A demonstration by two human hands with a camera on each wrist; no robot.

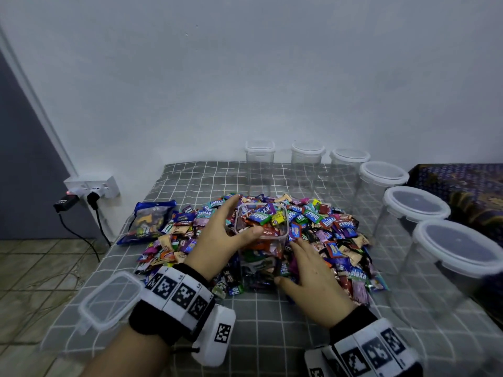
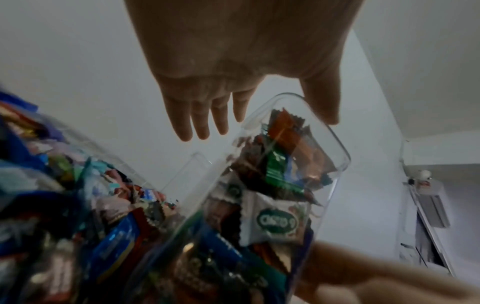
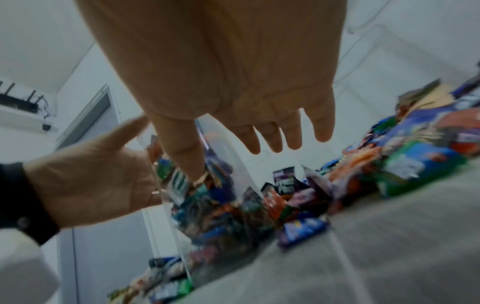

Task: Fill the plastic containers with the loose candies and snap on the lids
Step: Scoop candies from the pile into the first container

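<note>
A clear square container [image 1: 261, 248], packed with wrapped candies to its rim, stands open-topped at the near edge of the candy pile [image 1: 329, 229]. My left hand [image 1: 234, 221] spans its left side. The thumb lies on the front rim and the straight fingers reach past the back left corner. In the left wrist view the left hand [image 2: 233, 115] shows straight fingers beside the container [image 2: 280, 195]. My right hand [image 1: 296, 263] lies flat, low at the container's right, thumb against its wall. The right wrist view shows the right hand [image 3: 259, 133] with its thumb on the container [image 3: 207, 201]. A loose square lid [image 1: 109, 303] lies at the near left.
Several empty lidded containers [image 1: 413, 210] line the back and right of the checked cloth [image 1: 272, 322]. A blue candy bag [image 1: 149, 221] lies left of the pile. A wall socket with plugs [image 1: 92, 189] sits at the far left. Tiled floor lies beyond the left edge.
</note>
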